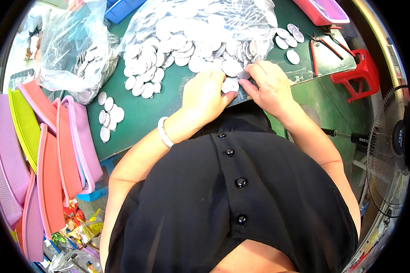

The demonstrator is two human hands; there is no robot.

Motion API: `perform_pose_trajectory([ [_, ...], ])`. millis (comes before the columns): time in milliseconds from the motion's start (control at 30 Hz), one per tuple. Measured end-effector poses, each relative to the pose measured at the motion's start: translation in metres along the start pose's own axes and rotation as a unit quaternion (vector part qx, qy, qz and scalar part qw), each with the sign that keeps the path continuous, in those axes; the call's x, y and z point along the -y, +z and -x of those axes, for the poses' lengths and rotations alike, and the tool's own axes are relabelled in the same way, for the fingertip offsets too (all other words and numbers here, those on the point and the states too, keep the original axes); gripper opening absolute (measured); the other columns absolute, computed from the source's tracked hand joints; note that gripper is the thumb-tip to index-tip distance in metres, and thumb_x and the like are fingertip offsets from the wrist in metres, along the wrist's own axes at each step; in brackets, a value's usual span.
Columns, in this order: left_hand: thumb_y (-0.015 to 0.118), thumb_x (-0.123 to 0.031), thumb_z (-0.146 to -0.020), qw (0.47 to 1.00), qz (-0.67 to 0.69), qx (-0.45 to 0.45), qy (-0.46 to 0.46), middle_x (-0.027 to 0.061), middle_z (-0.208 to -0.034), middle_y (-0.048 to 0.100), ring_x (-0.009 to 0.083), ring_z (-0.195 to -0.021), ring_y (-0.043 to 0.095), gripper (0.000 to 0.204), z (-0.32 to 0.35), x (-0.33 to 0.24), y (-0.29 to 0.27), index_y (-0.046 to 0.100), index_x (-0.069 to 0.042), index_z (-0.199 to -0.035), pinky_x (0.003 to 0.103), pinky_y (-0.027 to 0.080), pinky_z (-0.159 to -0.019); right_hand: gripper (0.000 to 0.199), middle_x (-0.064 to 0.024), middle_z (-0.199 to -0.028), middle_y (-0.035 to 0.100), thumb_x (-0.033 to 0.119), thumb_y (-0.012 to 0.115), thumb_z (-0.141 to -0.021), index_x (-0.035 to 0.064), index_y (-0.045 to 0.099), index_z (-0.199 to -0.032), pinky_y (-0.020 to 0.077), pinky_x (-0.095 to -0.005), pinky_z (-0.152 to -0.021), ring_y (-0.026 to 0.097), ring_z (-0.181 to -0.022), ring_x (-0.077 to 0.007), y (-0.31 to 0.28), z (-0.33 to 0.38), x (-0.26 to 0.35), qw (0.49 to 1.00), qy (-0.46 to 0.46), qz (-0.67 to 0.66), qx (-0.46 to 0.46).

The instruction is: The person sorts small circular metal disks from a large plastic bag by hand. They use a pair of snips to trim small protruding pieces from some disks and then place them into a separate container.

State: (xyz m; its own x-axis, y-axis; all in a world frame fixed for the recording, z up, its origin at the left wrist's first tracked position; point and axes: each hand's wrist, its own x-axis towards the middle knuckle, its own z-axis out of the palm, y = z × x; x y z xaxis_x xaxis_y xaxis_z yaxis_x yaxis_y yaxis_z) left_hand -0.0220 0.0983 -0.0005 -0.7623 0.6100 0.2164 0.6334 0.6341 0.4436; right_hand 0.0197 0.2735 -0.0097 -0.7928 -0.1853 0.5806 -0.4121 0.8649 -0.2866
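Observation:
A large heap of flat, silvery round metal discs [146,63], some with a small loop at the edge, covers the green table [168,98]. At the near edge of the table, my left hand [205,94] is closed with its thumb against one disc [230,85]. Close beside it, my right hand [272,87] pinches another greyish disc [244,75] between thumb and fingers. The two hands are a small gap apart. Part of the heap spills out of a clear plastic bag [255,20]. The undersides of both held discs are hidden.
Small groups of discs lie at the left [110,116] and right [289,38]. Red-handled pliers [330,48] rest near the right corner. A second bag [68,54] and stacked plastic baskets [50,177] are at left. A red stool [362,75] and a fan [387,145] stand at right.

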Motion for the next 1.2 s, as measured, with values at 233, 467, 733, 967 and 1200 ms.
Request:
perform_pose_trajectory([
  [233, 0.073, -0.020, -0.062, 0.997, 0.037, 0.035, -0.057, 0.0074, -0.071, 0.053, 0.0211, -0.066, 0.054, 0.033, 0.009, 0.007, -0.011, 0.051, -0.004, -0.080, 0.032, 0.043, -0.060, 0.018, -0.0074, -0.069, 0.048, 0.014, 0.064, -0.069, 0.0057, 0.051, -0.077, 0.0407, -0.0346, -0.059, 0.051, -0.067, -0.0254, 0.004, 0.005, 0.000, 1.000, -0.008, 0.001, 0.006],
  [467, 0.071, -0.010, -0.066, 0.972, 0.168, 0.092, -0.135, 0.0082, -0.069, 0.056, 0.0137, -0.060, 0.053, 0.028, 0.010, 0.008, -0.021, 0.048, -0.003, -0.081, 0.026, 0.042, -0.057, 0.016, -0.0073, -0.067, 0.048, 0.012, 0.064, -0.068, 0.0058, 0.051, -0.076, 0.0412, -0.0337, -0.058, 0.050, -0.065, -0.0246, 0.006, 0.003, 0.002, 1.000, 0.005, 0.002, 0.010],
  [733, 0.059, -0.004, -0.079, 0.895, 0.410, 0.095, -0.146, 0.0003, -0.075, 0.058, 0.0052, -0.066, 0.050, 0.015, 0.014, 0.025, -0.013, 0.056, 0.000, -0.093, 0.019, 0.042, -0.062, 0.009, -0.0067, -0.062, 0.049, 0.007, 0.062, -0.071, 0.0041, 0.053, -0.072, 0.0418, -0.0289, -0.052, 0.052, -0.057, -0.0186, 0.006, 0.001, -0.001, 0.997, -0.019, 0.022, -0.067],
  [967, 0.051, -0.008, -0.085, 0.609, 0.748, 0.066, -0.256, 0.0061, -0.087, 0.056, 0.0158, -0.077, 0.055, 0.012, 0.007, 0.018, -0.017, 0.050, -0.003, -0.096, 0.024, 0.044, -0.068, 0.013, -0.0009, -0.068, 0.058, 0.012, 0.057, -0.083, -0.0004, 0.058, -0.083, 0.0387, -0.0164, -0.053, 0.049, -0.056, -0.0044, -0.007, -0.002, 0.002, 0.788, 0.366, -0.495, 0.011],
  [1200, 0.051, -0.010, -0.083, 0.539, 0.805, 0.103, -0.226, 0.0096, -0.093, 0.054, 0.0206, -0.087, 0.053, 0.020, 0.005, 0.027, -0.014, 0.048, -0.003, -0.101, 0.030, 0.043, -0.079, 0.011, -0.0028, -0.068, 0.059, 0.014, 0.057, -0.084, 0.0029, 0.058, -0.085, 0.0420, -0.0174, -0.052, 0.052, -0.054, -0.0059, -0.008, -0.002, 0.004, 0.672, 0.412, -0.615, 0.028],
])
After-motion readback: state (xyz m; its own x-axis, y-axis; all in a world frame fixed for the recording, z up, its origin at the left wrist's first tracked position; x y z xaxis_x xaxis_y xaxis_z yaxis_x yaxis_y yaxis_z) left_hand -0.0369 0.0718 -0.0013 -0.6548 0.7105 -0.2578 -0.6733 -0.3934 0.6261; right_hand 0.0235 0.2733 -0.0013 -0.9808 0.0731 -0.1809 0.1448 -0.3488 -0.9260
